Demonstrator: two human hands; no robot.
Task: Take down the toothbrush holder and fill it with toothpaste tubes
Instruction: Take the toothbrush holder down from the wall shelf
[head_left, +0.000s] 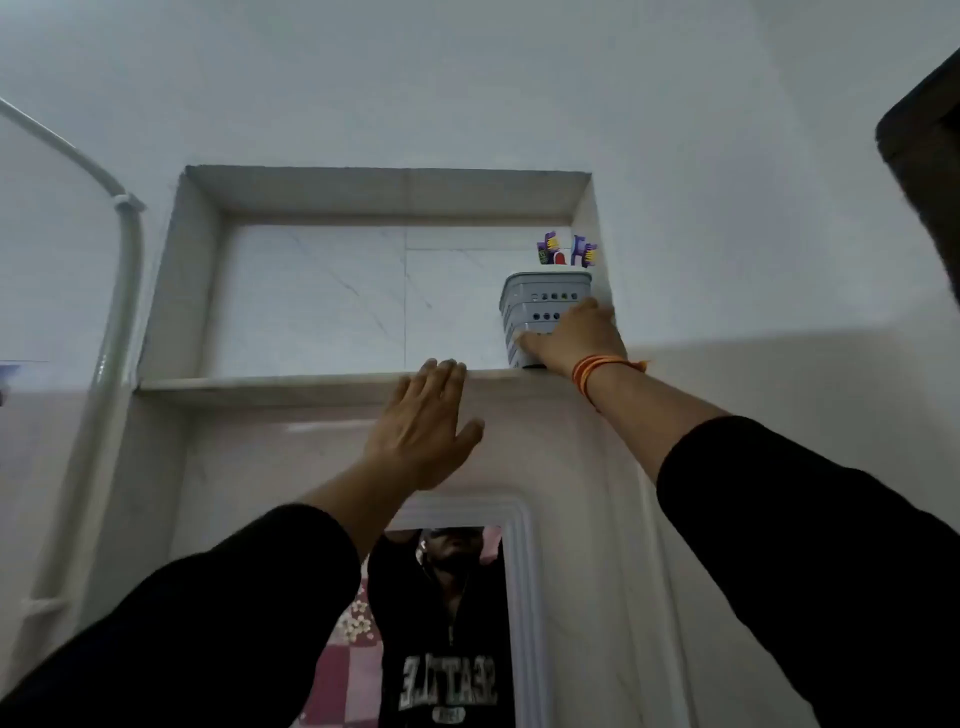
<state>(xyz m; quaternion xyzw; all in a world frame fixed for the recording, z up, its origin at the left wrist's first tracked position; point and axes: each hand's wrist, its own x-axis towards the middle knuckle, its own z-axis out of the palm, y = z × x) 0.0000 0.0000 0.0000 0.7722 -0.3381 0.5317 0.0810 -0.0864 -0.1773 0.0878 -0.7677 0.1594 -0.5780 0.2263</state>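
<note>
- The toothbrush holder (540, 317) stands at the right end of the high shelf (311, 385), close to the side wall of the recess, with toothbrushes (566, 250) sticking out of its top.
- The right hand (574, 338) wraps its lower part, fingers closed on it.
- The left hand (421, 426) is spread flat against the shelf edge.
- The step in hand seems to be the taking down; no toothpaste is in view.
- Next, I think, it must be lifted clear and lowered upright, so nothing falls out.
</note>
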